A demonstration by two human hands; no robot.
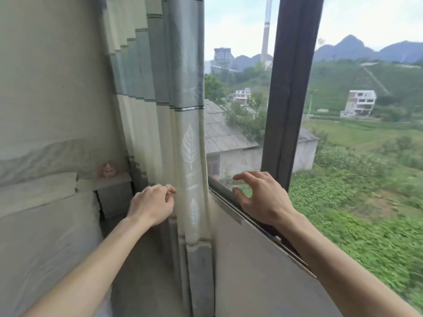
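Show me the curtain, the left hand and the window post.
curtain (190,143): head view, leaf print.
left hand (152,202): head view, back of hand.
window post (290,88): head view, dark upright bar.

We log 1 small orange figure (107,169) on a nightstand (113,195) beside the bed (43,236); 1 tall chimney (266,35) outside.

View: head-worn, wide-angle | Faces: forward and down, curtain (187,145) left, window frame (290,88) right | Nearness: close, left hand (152,203) and right hand (261,197) at lower centre
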